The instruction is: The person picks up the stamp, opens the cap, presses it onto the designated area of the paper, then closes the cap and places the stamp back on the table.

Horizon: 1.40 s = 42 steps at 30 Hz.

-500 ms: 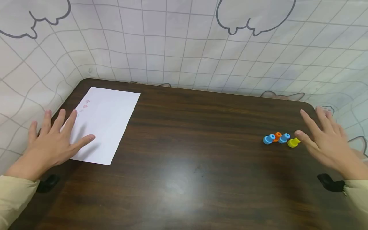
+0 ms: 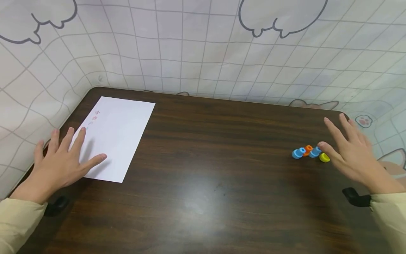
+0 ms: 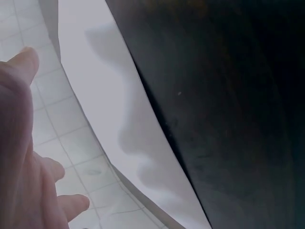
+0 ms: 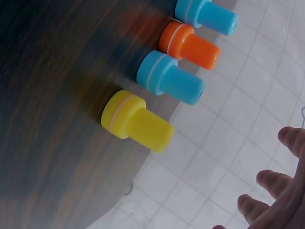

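While the left hand (image 2: 60, 162) hovers with fingers spread and gripping nothing over the paper (image 2: 118, 137), near ten o'clock on the table (image 2: 203, 190), the right hand (image 2: 356, 155), likewise splayed and unladen, is near the yellow stamp (image 4: 138, 122), about three o'clock. Its thumb partly hides that stamp from the head view. Beside it stand two blue stamps (image 4: 170, 78) and an orange stamp (image 4: 189, 46), narrow ends toward four o'clock in the right-wrist view. The paper's long axis runs seven to one.

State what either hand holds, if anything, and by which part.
Nothing is held; the left hand hovers above the white paper, the right hand near the yellow stamp.
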Available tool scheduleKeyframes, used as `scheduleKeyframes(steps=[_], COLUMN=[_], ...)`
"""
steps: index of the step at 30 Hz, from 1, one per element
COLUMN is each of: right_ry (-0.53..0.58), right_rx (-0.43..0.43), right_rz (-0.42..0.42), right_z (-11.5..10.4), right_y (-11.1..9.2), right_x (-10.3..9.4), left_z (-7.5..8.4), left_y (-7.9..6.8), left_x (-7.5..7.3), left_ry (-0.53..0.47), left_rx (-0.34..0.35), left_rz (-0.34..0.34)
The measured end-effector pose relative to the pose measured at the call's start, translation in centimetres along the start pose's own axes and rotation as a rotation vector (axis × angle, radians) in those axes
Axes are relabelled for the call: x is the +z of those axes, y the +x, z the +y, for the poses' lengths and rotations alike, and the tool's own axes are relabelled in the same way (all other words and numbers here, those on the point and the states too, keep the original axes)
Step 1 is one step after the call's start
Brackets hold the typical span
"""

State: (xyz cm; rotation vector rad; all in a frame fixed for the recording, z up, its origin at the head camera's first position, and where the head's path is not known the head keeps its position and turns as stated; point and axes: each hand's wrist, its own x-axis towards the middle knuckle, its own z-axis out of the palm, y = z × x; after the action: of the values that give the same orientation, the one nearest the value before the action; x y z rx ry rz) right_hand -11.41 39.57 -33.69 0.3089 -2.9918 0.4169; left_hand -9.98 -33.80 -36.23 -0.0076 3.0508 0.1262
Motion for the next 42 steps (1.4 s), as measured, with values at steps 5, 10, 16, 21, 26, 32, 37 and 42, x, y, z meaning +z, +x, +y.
scheduleKeyframes(steps=[5, 10, 16, 21, 26, 32, 37, 42], right_ry=[0.037, 0.128, 0.176, 0.174, 0.184, 0.188, 0.178, 0.179], right_rx=[-0.029, -0.052, 0.015, 0.012, -0.035, -0.071, -0.058, -0.07], right_rz=[0.037, 0.061, 0.081, 0.157, 0.254, 0.282, 0.26, 0.255], right_z=[0.1, -0.3, -1.4, -2.2, -2.8, -3.2, -3.3, -3.5], right_y=[-0.2, -0.4, -0.5, -0.4, -0.4, -0.5, -0.5, -0.2], right_x=[0.6, 1.5, 2.3, 3.1, 3.8, 4.2, 4.5, 4.6], left_z=[0.3, 0.5, 0.5, 0.3, 0.0, -0.1, -0.3, -0.5], left_y=[-0.3, -0.5, -0.8, -1.0, -1.0, -0.8, -0.7, -0.7], left_x=[0.3, 0.7, 1.0, 1.5, 2.1, 2.5, 2.5, 2.5], left_ry=[0.001, 0.01, 0.017, 0.014, -0.007, -0.054, -0.046, -0.036], left_rx=[-0.011, -0.008, -0.007, -0.005, 0.045, 0.081, 0.103, 0.099], left_rz=[-0.012, -0.019, -0.013, 0.033, 0.087, 0.092, 0.087, 0.043])
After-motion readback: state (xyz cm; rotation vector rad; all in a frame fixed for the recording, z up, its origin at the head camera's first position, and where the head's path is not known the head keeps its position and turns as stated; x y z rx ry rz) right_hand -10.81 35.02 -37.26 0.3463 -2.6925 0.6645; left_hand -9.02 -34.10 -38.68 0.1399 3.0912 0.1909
